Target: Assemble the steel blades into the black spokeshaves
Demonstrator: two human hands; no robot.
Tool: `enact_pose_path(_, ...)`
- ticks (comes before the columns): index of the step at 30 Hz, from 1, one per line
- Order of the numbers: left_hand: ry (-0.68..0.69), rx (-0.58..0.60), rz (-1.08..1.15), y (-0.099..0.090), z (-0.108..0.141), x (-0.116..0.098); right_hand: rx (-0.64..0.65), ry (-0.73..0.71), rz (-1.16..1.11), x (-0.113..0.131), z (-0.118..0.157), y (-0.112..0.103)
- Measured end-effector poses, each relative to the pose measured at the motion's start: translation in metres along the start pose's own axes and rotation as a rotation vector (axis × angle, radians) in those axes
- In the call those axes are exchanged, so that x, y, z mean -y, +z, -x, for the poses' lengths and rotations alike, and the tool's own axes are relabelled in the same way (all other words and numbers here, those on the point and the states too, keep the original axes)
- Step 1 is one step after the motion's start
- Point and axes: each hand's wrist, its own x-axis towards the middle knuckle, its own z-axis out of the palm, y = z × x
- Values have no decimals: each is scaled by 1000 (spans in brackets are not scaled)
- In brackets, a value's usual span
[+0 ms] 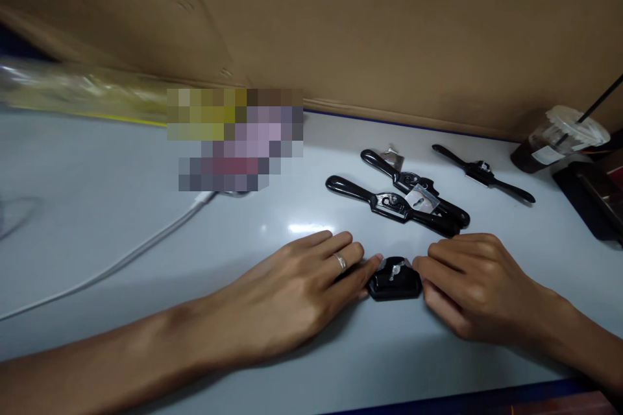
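Between my two hands is a black spokeshave [396, 282], its middle body and silver thumbscrew showing while its handles are hidden under my fingers. My left hand [316, 279], with a ring on one finger, closes on the left side of it. My right hand [467, 282] grips the right side with curled fingers. Just beyond lie two more black spokeshave bodies, a near one [355, 188] and a far one [379, 161], with a loose metal blade [422, 200] resting on them. Another small metal piece [392, 158] lies behind.
Farther right lies another spokeshave [479, 173] with its blade fitted. A lidded drink cup [545, 152] with a straw stands at the back right, beside a dark object [586, 201]. A white cable [131, 253] crosses the table's left. Cardboard [365, 26] walls the back.
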Motion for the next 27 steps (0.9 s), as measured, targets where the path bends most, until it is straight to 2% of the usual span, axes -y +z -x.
enact_pose_path(27, 33, 1, -24, -4, -1, -2, -100, -6, -13, 6, -7, 7)
